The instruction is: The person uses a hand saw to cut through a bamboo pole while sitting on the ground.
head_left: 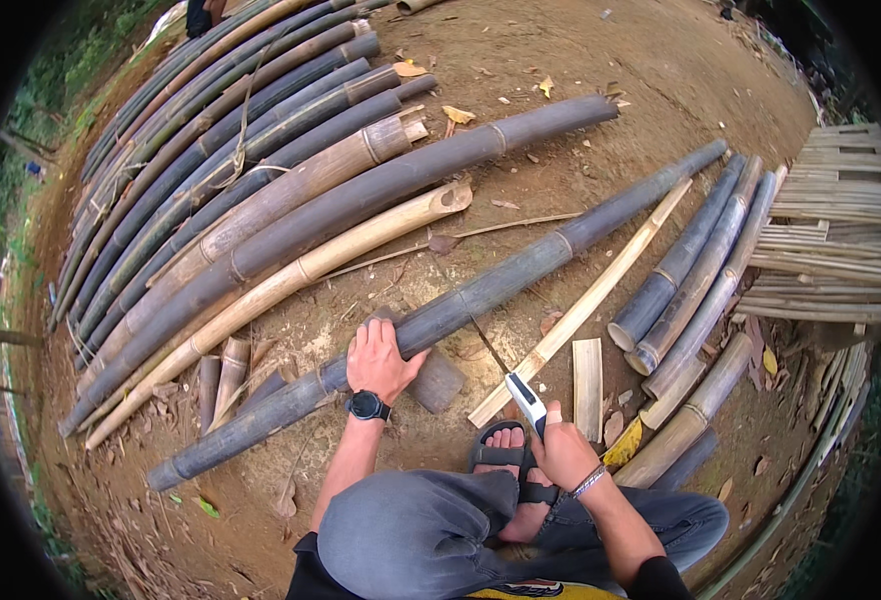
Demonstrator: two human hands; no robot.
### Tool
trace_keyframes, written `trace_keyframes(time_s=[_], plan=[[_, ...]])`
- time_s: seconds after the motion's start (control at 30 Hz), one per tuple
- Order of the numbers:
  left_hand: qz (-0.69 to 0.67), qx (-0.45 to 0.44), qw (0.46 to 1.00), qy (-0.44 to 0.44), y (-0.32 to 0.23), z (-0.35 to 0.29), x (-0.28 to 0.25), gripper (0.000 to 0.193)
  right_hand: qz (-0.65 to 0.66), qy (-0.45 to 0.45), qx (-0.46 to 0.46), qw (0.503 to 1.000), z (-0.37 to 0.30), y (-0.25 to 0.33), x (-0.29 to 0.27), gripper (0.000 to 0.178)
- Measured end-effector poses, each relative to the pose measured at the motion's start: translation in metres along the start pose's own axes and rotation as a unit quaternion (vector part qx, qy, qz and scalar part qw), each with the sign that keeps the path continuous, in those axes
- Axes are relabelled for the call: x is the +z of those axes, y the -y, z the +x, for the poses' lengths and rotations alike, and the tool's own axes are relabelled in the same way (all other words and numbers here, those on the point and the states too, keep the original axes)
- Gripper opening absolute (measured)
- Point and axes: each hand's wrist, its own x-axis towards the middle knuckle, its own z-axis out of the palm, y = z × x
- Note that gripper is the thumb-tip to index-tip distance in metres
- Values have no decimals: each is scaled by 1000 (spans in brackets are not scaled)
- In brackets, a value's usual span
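Observation:
A long dark bamboo pole (516,272) lies slantwise across the middle, from lower left to upper right. My left hand (383,360), with a black watch on its wrist, grips the pole from above, thumb spread along the near side. In my right hand (566,452) is a hand saw (527,398) with a white and dark handle. Its thin blade reaches up to the pole and crosses it to the right of my left hand. How deep the blade sits cannot be made out. Under the pole is a short wooden log (435,382).
Many bamboo poles (291,215) lie side by side at the upper left. Shorter cut bamboo lengths (686,265) and a split pale strip (601,290) are on the right. Beyond stand stacked bamboo slats (831,260). My sandalled foot (506,450) is close below the saw.

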Motion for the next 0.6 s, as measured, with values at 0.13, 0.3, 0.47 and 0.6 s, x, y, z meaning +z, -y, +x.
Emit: trace_keyframes(time_s=[0.13,0.3,0.47,0.6], plan=[[18,2,999,39,0,6,-2,66,-15,-10,4,1000,-18,-14,15,51],[28,7,998,47,0,17,-10,65,20,-37,35,998,-84,-24,15,50],[18,16,998,62,-9,10,-6,66,5,-8,7,1000,-16,-4,3,36],[34,2,999,37,-6,11,-8,65,-12,-44,0,999,-66,0,-9,36]])
